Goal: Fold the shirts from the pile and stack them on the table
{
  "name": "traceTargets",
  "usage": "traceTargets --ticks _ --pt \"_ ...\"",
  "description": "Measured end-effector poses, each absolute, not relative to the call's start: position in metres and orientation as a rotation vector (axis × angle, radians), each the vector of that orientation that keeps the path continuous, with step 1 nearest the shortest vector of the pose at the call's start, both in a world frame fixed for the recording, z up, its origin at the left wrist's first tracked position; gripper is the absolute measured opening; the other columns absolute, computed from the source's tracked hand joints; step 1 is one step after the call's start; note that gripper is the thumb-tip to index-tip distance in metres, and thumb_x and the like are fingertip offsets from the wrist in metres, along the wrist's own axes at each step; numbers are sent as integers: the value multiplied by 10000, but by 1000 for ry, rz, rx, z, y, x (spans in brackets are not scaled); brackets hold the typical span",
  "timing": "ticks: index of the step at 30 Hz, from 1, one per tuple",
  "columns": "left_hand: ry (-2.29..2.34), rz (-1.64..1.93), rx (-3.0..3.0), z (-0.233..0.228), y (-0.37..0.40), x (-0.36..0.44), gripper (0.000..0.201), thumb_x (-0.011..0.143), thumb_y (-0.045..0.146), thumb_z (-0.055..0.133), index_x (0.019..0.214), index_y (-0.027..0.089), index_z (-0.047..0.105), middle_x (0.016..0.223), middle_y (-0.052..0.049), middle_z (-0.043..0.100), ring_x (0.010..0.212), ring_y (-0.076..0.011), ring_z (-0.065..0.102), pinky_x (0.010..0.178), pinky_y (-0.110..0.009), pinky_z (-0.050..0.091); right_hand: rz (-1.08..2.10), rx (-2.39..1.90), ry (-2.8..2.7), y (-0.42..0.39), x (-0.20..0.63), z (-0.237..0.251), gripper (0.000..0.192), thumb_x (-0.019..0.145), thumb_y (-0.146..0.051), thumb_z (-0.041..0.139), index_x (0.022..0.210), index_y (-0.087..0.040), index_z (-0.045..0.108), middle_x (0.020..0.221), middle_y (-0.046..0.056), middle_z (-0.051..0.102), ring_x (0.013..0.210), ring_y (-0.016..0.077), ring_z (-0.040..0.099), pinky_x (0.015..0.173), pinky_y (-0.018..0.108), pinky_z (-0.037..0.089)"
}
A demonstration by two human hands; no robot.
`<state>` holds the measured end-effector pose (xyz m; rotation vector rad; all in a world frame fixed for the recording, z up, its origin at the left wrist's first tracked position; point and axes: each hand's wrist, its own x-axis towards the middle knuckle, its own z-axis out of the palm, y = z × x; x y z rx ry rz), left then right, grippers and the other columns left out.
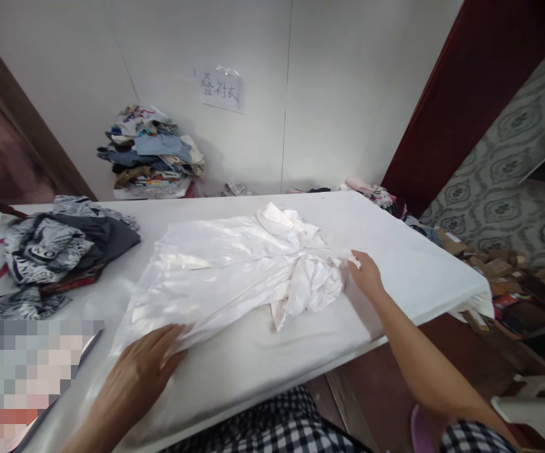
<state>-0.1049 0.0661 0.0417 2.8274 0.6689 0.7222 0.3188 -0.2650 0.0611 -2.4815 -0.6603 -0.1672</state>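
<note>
In the middle of the white counter lay the white shirt, and there we had it, spread out with its hem toward us and its collar pointing at the far wall. The satin body was fairly flat; the right side was bunched up in a crumpled heap of sleeve. Our left hand was pressed flat on the near hem, fingers spread, palm down, gripping nothing. Our right hand was out at the bunched sleeve, and yes, fingertips pinched a bit of white fabric at its edge.

Moving outward: on the left end of the counter sat a heap of clothes, grey, black and patterned, just beside the shirt but not touching it as far as we could tell. Behind the counter, against the wall, a tall stack of folded garments rested on something we could not make out. A paper sign with handwritten characters was stuck to the wall above. To the right, past the counter's corner, cardboard boxes littered the floor beside a dark red door frame.
</note>
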Motion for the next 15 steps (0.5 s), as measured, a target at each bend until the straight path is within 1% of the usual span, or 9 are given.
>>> traceTargets --ticks 2,4,7,8,10,11,13,14,15 --pt "684 799 2773 46 56 -103 390 805 575 487 1096 399 678 1141 -33 741 1027 -352 693 883 -517 566 -178 -2272 -918 -265 285 57 396 917 -337 466 1252 -204 629 1294 104 640 1179 258 595 977 400 504" --pt "638 837 2704 53 36 -95 359 828 564 504 1084 384 680 1107 -34 749 1001 -327 703 885 -478 574 -113 -2115 -1154 -266 254 51 352 914 -353 495 1206 -249 661 1234 80 678 1167 259 609 1012 433 491" --pt "428 719 2669 64 -3 -64 324 865 527 547 1068 319 690 1063 -44 757 966 -282 714 860 -410 592 -88 -2070 -1204 -268 227 41 393 907 -355 524 1271 -253 629 1283 90 657 1231 273 580 1066 470 455" --pt "340 650 2690 66 -16 -49 345 860 521 572 1094 295 688 1095 -63 748 993 -287 706 869 -420 589 -101 -2079 -1152 -269 225 37 427 900 -361 531 1304 -245 605 1322 100 634 1256 281 565 1073 481 450" --pt "187 495 2747 69 -38 -16 431 803 513 660 1149 257 674 1193 -117 709 1066 -327 671 893 -472 571 -101 -2094 -1027 -270 228 30 500 879 -370 544 1360 -235 555 1378 116 593 1278 290 552 1071 500 450" --pt "132 427 2766 70 -47 0 430 792 477 683 1156 249 671 1228 -137 689 1097 -342 653 900 -489 560 -74 -2099 -976 -270 231 27 534 867 -364 548 1385 -237 530 1382 116 591 1271 288 560 1065 502 454" --pt "34 348 2763 74 -59 28 313 836 352 636 1127 245 675 1218 -149 685 1115 -338 637 912 -496 539 14 -2112 -906 -270 239 24 595 843 -339 557 1426 -249 484 1364 106 609 1238 275 589 1048 492 469" --pt "-30 355 2733 78 -64 36 247 872 293 574 1089 240 680 1170 -147 701 1091 -319 646 908 -482 536 53 -2117 -888 -270 243 23 620 830 -326 563 1439 -256 469 1361 100 613 1231 270 594 1044 487 472" --pt "-86 379 2678 84 -69 41 227 906 253 505 1048 236 681 1108 -139 718 1049 -294 659 896 -460 536 78 -2120 -880 -272 245 22 637 821 -317 567 1446 -260 462 1365 96 611 1237 268 591 1046 484 470"
